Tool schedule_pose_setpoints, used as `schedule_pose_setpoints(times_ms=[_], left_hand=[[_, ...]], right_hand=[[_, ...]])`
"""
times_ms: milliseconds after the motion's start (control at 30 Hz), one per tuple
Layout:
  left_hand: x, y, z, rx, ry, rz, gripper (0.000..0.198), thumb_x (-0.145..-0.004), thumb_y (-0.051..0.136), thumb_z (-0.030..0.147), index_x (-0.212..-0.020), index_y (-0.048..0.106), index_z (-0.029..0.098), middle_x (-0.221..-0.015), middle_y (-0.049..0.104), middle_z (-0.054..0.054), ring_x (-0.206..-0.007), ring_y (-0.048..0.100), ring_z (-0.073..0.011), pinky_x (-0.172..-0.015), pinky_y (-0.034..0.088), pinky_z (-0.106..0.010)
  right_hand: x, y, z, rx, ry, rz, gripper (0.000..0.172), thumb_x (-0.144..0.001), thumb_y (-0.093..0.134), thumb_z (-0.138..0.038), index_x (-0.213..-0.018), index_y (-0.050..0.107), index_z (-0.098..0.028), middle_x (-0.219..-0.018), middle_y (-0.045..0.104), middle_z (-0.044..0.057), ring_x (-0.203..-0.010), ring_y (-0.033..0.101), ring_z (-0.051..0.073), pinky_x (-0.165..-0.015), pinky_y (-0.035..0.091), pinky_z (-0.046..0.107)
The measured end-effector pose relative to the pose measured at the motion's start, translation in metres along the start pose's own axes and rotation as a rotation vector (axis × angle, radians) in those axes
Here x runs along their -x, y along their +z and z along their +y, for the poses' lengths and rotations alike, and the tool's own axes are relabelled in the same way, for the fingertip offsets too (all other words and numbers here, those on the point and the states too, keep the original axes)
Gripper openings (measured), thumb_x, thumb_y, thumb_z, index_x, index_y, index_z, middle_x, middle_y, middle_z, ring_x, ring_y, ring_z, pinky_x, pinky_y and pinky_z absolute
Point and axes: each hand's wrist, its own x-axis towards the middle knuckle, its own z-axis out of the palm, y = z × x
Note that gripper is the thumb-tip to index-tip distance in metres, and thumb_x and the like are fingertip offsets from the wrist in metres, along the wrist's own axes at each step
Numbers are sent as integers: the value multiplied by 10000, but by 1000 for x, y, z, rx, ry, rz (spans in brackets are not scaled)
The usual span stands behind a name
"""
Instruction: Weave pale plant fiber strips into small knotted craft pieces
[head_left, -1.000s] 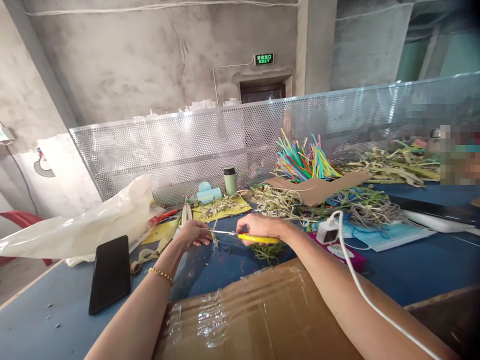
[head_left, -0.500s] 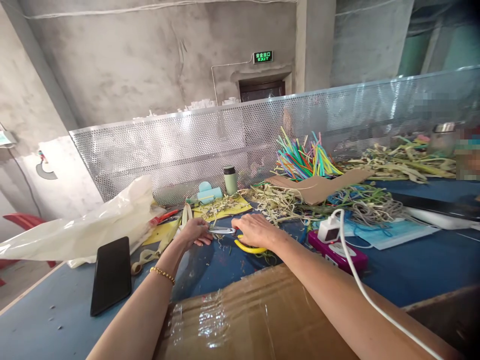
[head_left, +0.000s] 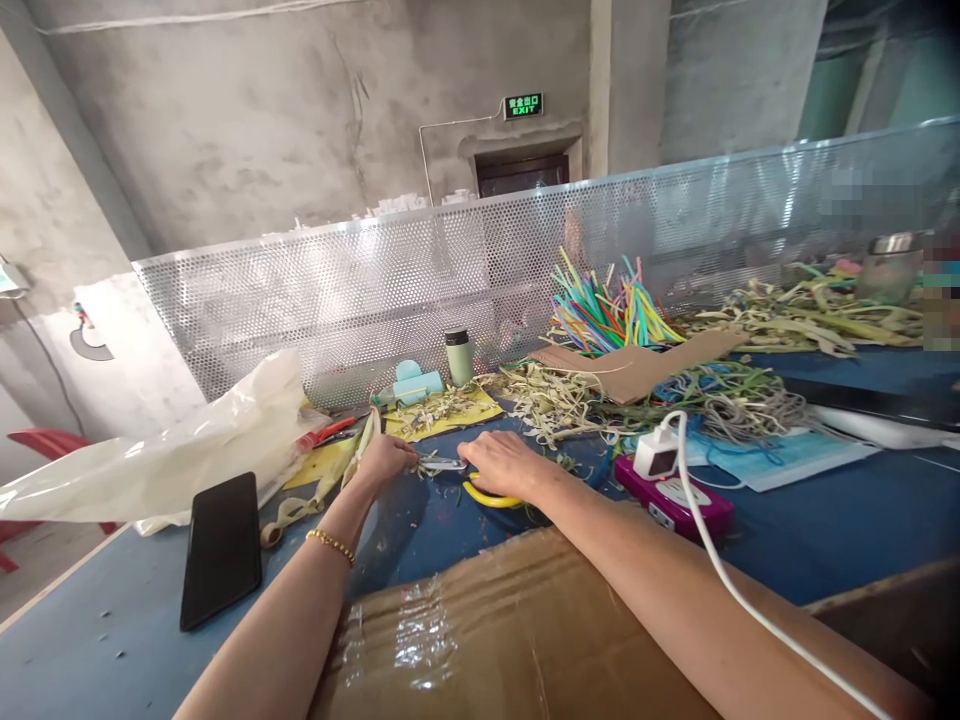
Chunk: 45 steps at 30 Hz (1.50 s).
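Observation:
My right hand [head_left: 501,463] is closed on yellow-handled scissors [head_left: 484,492], whose metal blades [head_left: 442,463] point left over the blue table [head_left: 825,520]. My left hand [head_left: 384,459] is closed in a pinch on a pale strip [head_left: 352,458] right at the blade tips. Small cut scraps lie on the table under and around both hands. A gold bracelet [head_left: 330,544] sits on my left wrist.
A taped cardboard box [head_left: 480,640] lies under my forearms. A black phone [head_left: 221,548] and a pale plastic bag [head_left: 172,450] lie left. A purple box with a white charger and cable [head_left: 667,470], strip piles [head_left: 570,395], coloured straws [head_left: 607,315], a green cup [head_left: 458,356] and a perforated metal screen [head_left: 375,290] stand behind.
My right hand has turned and dropped towards the table with the scissors, so the yellow handles now hang below the hand. Both hands have shifted slightly away from me. The view tilted up a little.

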Motion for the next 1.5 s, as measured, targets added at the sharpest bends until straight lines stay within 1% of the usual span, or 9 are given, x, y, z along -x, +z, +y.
schedule_pose_setpoints(times_ms=[67,133,367,567,733,1167,1300,1400,1500], left_hand=[[0,-2,2,-59,-4,48,127,-622,701,234,-698,750,144,-630,662,-71,-701,615,-230,-564,387,-274],[0,-2,5,-101,-8,70,144,-620,701,231,-717,768,148,-656,674,-73,-735,618,-237,-588,389,-278],[-1,1,5,-123,-17,53,121,-641,669,178,-704,759,129,-557,617,-39,-616,593,-194,-547,375,-268],[-3,5,-2,-35,-5,-4,119,-694,654,201,-750,741,143,-514,590,-1,-505,562,-143,-515,401,-237],[-3,5,-4,25,-33,-38,133,-709,641,212,-781,728,143,-502,590,5,-489,563,-129,-478,382,-212],[-5,4,-4,75,-75,-33,86,-698,692,216,-744,703,144,-515,609,-4,-483,576,-126,-458,385,-196],[-4,2,-3,109,-89,1,68,-717,673,211,-738,688,149,-493,590,10,-471,592,-134,-438,375,-196],[0,-3,2,124,-59,82,68,-728,648,210,-722,680,149,-471,558,24,-469,581,-130,-447,363,-198],[8,-10,13,126,13,177,89,-722,631,221,-705,683,150,-452,544,27,-479,556,-125,-477,361,-205]], right_hand=[[-1,1,0,-3,2,-1,309,-778,596,-194,-1070,694,-176,-961,737,163,-933,704,320,-728,499,335],[-1,2,1,-8,5,-2,309,-782,592,-196,-1073,695,-180,-959,737,162,-934,704,327,-724,499,341],[-1,0,0,-68,9,-50,301,-779,588,-231,-1058,698,-205,-989,736,144,-939,704,319,-698,491,322],[-1,0,-1,-85,9,-55,278,-792,578,-254,-1041,697,-222,-991,739,131,-932,706,304,-690,485,310],[-5,2,-3,-60,2,-49,288,-782,567,-216,-1037,700,-205,-965,740,135,-922,707,298,-687,487,307],[-5,8,-7,-46,-34,-26,278,-830,565,-203,-1092,652,-170,-988,724,152,-968,692,285,-740,485,303],[-3,7,-6,-58,-40,-43,272,-820,585,-206,-1081,649,-169,-981,722,148,-956,694,289,-721,483,296],[0,2,-5,-52,-10,-45,254,-821,577,-205,-1060,655,-169,-960,725,146,-932,703,292,-705,490,305],[6,-8,-5,-45,26,-21,262,-815,579,-226,-1059,660,-175,-959,730,147,-930,706,300,-727,508,341]])
